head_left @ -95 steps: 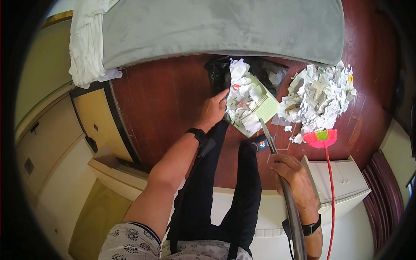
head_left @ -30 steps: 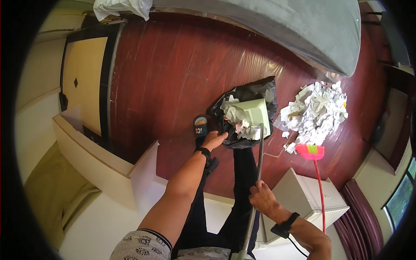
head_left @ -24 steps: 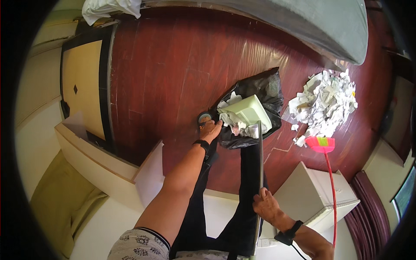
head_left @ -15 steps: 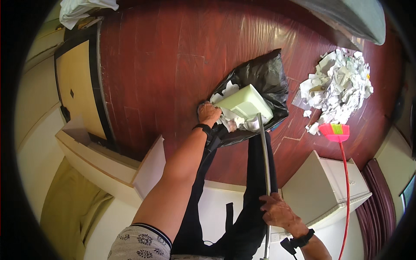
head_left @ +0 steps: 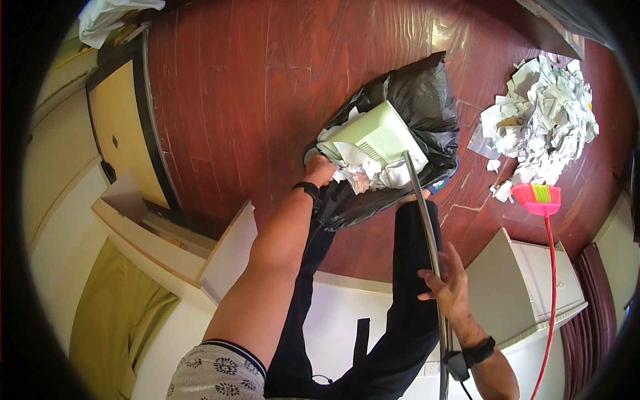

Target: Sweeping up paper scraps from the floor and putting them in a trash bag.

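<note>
A black bin bag point(head_left: 427, 87) lies spread on the floor between my feet, with scraps of white paper point(head_left: 350, 157) in its mouth. My left hand point(head_left: 321, 171) is closed on the bag's near left edge, beside the scraps; its fingertips are partly hidden. A pale green dustpan point(head_left: 390, 130) rests inside the bag mouth on the paper. Its long metal handle point(head_left: 427, 220) slants down toward me, past my right leg. Alongside that handle, my right hand point(head_left: 448, 283) has its fingers spread and is not wrapped round it.
A large heap of torn paper point(head_left: 543, 127) lies on the red wooden floor point(head_left: 220, 100) at the far right. Touching its near side is a pink broom point(head_left: 537, 198) with a red stick. Pale cabinets stand at right point(head_left: 513, 287) and left point(head_left: 160, 247).
My right hand has loosened from the dustpan handle, slid up along it and spread its fingers. The dustpan has tilted slightly in the bag. My left hand stays at the bag's edge.
</note>
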Demonstrator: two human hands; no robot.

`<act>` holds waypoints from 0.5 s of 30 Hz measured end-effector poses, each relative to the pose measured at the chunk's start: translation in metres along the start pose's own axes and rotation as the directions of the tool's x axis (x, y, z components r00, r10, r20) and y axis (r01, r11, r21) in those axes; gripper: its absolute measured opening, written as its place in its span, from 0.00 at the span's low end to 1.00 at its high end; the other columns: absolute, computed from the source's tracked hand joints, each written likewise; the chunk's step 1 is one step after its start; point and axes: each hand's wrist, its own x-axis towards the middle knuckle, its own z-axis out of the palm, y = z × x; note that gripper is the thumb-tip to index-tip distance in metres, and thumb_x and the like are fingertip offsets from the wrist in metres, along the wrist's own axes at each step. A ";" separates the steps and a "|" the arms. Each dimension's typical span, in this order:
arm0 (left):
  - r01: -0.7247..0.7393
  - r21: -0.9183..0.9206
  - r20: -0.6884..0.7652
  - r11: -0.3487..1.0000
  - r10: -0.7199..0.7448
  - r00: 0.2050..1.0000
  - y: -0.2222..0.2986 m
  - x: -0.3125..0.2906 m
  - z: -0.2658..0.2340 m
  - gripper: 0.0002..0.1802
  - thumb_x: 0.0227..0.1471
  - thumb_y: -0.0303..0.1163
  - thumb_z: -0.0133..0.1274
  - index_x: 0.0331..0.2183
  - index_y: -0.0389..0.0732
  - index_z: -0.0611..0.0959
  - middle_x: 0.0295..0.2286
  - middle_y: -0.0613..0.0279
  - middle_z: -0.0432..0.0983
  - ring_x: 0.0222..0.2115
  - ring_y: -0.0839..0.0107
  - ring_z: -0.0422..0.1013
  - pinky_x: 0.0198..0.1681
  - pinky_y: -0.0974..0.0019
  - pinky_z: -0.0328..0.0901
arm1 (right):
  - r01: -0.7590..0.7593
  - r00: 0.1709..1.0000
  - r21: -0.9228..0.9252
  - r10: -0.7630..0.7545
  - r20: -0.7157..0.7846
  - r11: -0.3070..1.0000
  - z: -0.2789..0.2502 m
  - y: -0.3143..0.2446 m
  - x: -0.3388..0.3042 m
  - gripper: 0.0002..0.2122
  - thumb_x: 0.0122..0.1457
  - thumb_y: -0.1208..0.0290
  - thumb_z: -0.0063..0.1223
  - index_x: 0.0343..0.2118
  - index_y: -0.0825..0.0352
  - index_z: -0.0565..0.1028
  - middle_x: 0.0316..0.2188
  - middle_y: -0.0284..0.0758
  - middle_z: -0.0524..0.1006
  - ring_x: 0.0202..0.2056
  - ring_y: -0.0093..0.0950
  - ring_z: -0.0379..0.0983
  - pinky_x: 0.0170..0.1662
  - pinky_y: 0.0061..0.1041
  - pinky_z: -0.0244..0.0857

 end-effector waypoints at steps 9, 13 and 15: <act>-0.144 -0.025 0.180 0.989 0.146 0.973 -0.010 -0.036 0.000 0.19 0.44 0.39 0.66 0.40 0.42 0.87 0.27 0.62 0.81 0.25 0.72 0.76 0.26 0.64 0.70 | -0.033 0.986 -0.412 0.097 0.135 0.910 -0.067 0.075 -0.005 0.14 0.57 0.72 0.50 0.45 0.72 0.72 0.18 0.34 0.69 0.18 0.23 0.67 0.23 0.28 0.62; -0.093 -0.062 0.384 0.994 0.110 0.917 -0.028 -0.054 0.003 0.29 0.40 0.38 0.69 0.48 0.45 0.85 0.44 0.55 0.81 0.40 0.66 0.77 0.38 0.66 0.72 | 0.092 0.994 -0.530 -0.045 0.102 0.843 -0.074 0.098 -0.025 0.14 0.57 0.73 0.53 0.46 0.69 0.71 0.22 0.40 0.68 0.24 0.32 0.65 0.30 0.34 0.63; -0.102 -0.079 0.432 0.992 0.127 0.893 -0.033 -0.058 0.002 0.27 0.41 0.37 0.68 0.48 0.47 0.85 0.43 0.57 0.81 0.40 0.66 0.77 0.39 0.66 0.72 | 0.100 0.995 -0.586 -0.079 0.060 0.804 -0.074 0.110 -0.032 0.13 0.59 0.73 0.52 0.47 0.67 0.70 0.22 0.45 0.67 0.23 0.41 0.62 0.30 0.38 0.62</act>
